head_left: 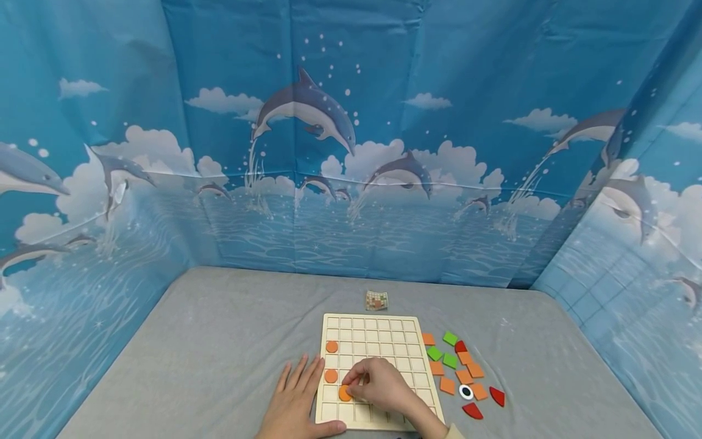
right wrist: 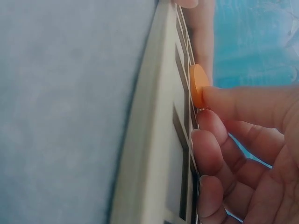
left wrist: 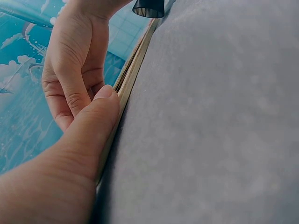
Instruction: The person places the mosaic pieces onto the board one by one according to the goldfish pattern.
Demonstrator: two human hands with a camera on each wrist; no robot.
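A pale wooden grid board (head_left: pixel 378 334) lies on the grey cloth. Between thumb and fingers, my right hand (head_left: pixel 382 384) pinches an orange disc (head_left: pixel 344 393) at a square in the second column, near the board's front. The right wrist view shows that disc (right wrist: pixel 199 86) tilted, its edge at the grid. My left hand (head_left: pixel 296 399) lies with spread, straight fingers along the board's left edge, its thumb on the front left corner. Two more orange discs sit in the leftmost column, a farther one (head_left: pixel 331 346) and a nearer one (head_left: pixel 331 375).
Right of the board lie loose orange squares (head_left: pixel 446 385), green squares (head_left: pixel 450 338), red wedge pieces (head_left: pixel 473 411) and a white ring with a black centre (head_left: pixel 465 392). A small patterned card (head_left: pixel 376 300) lies behind the board. A dolphin-print curtain (head_left: pixel 340 231) surrounds the table.
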